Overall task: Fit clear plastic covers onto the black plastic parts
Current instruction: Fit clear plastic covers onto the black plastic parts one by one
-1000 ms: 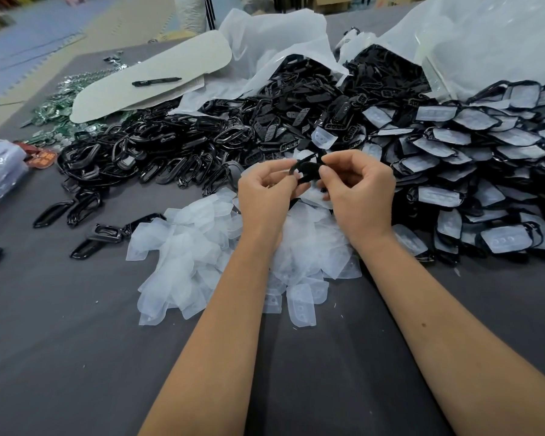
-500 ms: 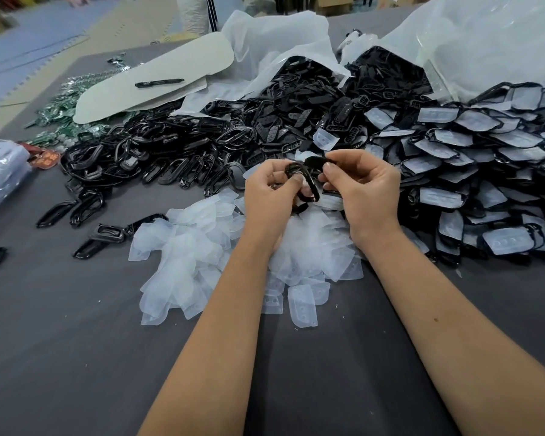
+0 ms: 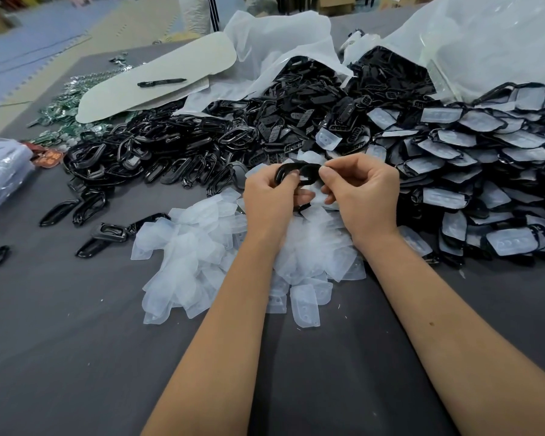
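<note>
**benchlurker:** ok so what are the hands actually doing here? looks like a mess of parts lol

**partsnerd:** both are up together over the pile of clear covers (image 3: 221, 247). The left hand (image 3: 269, 199) has its fingers curled round the left end of a black ring-shaped part (image 3: 296, 171), thumb on top. The right hand (image 3: 364, 193) pinches the other end of that same part between thumb and forefinger, rest of the fingers curled under. There's something pale and clear between the two hands just below the ring, prob a cover, but can't tell if it's seated on the part or not.

**benchlurker:** and the rest of the counter?

**partsnerd:** grey counter (image 3: 76, 341). Bare black parts (image 3: 177, 146) are heaped ahead of the left hand and spread off to its left, a few loose ones lying apart on that side. To the right of the right hand there's a big overlapping stack of black parts with covers on (image 3: 485, 171). Further ahead of both hands, white plastic bags (image 3: 280, 36) with more black pieces spilling out. Ahead and left, a pale sheet (image 3: 158, 77) with a black pen (image 3: 161, 82) lying on it, and some green bits (image 3: 60, 108) beside that.
</note>
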Demonstrator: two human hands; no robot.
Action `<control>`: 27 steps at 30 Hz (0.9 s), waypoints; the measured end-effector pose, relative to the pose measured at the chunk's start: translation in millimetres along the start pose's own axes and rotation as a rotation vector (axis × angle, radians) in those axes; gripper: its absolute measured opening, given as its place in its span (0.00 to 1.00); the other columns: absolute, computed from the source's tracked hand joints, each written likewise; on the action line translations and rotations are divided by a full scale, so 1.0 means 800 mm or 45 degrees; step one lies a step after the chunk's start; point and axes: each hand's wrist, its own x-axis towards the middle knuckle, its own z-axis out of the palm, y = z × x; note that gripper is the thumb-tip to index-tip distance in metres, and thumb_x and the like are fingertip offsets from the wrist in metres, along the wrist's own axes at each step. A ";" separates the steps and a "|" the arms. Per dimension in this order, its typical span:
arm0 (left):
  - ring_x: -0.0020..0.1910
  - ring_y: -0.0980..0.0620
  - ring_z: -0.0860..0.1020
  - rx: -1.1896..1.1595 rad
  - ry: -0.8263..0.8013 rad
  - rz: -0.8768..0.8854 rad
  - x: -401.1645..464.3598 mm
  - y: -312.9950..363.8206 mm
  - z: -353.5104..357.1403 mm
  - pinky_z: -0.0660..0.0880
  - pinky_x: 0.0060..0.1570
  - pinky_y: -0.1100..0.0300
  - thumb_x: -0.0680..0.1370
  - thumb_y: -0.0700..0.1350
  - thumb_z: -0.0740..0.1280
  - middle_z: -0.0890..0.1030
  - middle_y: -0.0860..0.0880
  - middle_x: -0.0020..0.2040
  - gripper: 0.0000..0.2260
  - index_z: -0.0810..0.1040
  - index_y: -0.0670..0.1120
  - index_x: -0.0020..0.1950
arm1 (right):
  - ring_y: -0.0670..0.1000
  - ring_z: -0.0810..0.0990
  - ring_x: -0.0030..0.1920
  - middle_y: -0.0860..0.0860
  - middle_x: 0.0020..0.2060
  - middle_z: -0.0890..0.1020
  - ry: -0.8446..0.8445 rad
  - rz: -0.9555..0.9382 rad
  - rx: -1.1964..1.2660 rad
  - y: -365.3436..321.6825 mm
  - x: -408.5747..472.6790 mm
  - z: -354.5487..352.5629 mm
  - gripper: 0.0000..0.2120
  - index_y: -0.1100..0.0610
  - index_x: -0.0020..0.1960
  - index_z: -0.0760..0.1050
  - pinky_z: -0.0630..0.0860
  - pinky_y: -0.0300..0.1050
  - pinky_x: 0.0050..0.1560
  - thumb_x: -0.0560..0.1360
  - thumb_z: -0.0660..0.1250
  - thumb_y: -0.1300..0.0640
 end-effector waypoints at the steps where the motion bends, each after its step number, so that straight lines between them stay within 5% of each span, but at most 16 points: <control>1: 0.36 0.48 0.86 -0.045 -0.044 -0.004 0.000 0.001 -0.002 0.82 0.40 0.59 0.81 0.34 0.67 0.85 0.47 0.39 0.07 0.84 0.41 0.47 | 0.52 0.84 0.32 0.54 0.34 0.86 0.002 0.004 -0.018 0.001 0.000 0.000 0.03 0.59 0.45 0.84 0.80 0.41 0.32 0.75 0.76 0.66; 9: 0.49 0.42 0.87 -0.260 -0.296 0.037 -0.005 0.006 -0.005 0.83 0.50 0.58 0.82 0.30 0.59 0.88 0.43 0.48 0.18 0.87 0.43 0.49 | 0.49 0.86 0.34 0.51 0.36 0.86 0.089 -0.070 -0.244 0.000 -0.001 -0.001 0.04 0.57 0.46 0.84 0.84 0.49 0.34 0.76 0.76 0.64; 12: 0.44 0.42 0.87 -0.170 -0.135 0.034 -0.003 0.000 -0.002 0.84 0.46 0.55 0.83 0.30 0.61 0.87 0.40 0.45 0.10 0.80 0.38 0.56 | 0.48 0.85 0.37 0.48 0.39 0.86 0.037 -0.261 -0.398 -0.004 -0.006 0.002 0.01 0.57 0.48 0.85 0.84 0.52 0.38 0.76 0.75 0.61; 17: 0.43 0.41 0.87 -0.223 -0.061 0.029 -0.002 -0.001 -0.003 0.84 0.43 0.57 0.82 0.31 0.65 0.86 0.37 0.44 0.03 0.78 0.33 0.52 | 0.50 0.85 0.38 0.50 0.41 0.86 0.010 -0.309 -0.462 -0.004 -0.007 0.005 0.03 0.59 0.50 0.85 0.84 0.55 0.41 0.76 0.75 0.61; 27: 0.44 0.42 0.87 -0.270 -0.166 0.040 -0.006 0.006 -0.006 0.83 0.46 0.58 0.81 0.31 0.67 0.87 0.40 0.44 0.02 0.79 0.35 0.51 | 0.47 0.84 0.31 0.48 0.34 0.85 0.050 -0.111 -0.310 -0.003 -0.004 0.000 0.02 0.58 0.47 0.85 0.80 0.42 0.28 0.76 0.77 0.61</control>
